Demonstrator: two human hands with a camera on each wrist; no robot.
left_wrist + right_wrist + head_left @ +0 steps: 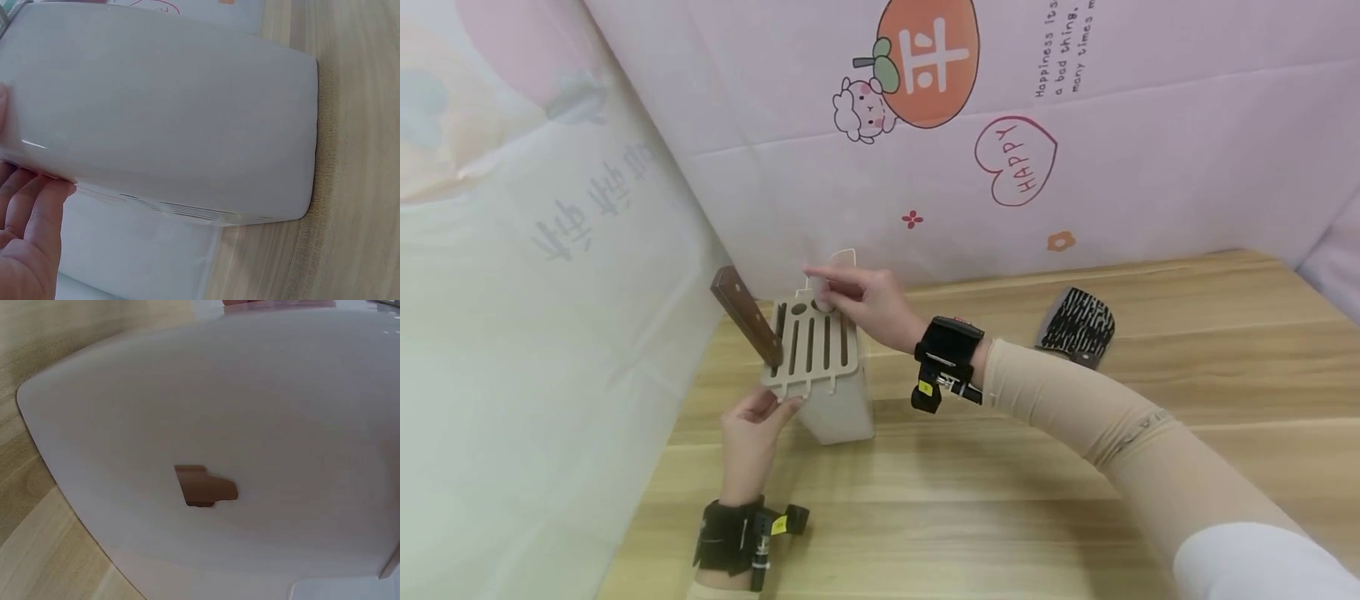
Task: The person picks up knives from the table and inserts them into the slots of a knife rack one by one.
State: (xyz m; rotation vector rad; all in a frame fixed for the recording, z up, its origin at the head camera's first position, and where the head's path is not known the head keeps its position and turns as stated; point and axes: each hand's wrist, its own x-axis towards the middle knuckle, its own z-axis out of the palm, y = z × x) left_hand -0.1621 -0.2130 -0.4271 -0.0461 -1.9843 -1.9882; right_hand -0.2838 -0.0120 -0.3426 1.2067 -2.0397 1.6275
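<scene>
A white knife block [838, 408] with a slotted beige top [801, 358] stands at the table's left. A knife [747, 317] with a brown riveted handle leans out of its leftmost slot, the blade hidden inside. My left hand [752, 429] grips the block's near upper edge, thumb and fingers on two faces in the left wrist view, where the block's smooth side [175, 112] fills much of the picture. Over a round hole at the back, my right hand [876, 304] pinches a pale, rod-like handle [822, 293]; its lower end is hidden.
A broad blade [1078, 325] with a black-and-white pattern and a brown handle end lies on the wooden table [970, 500] to the right. A printed cloth [760, 108] hangs behind and on the left, close to the block.
</scene>
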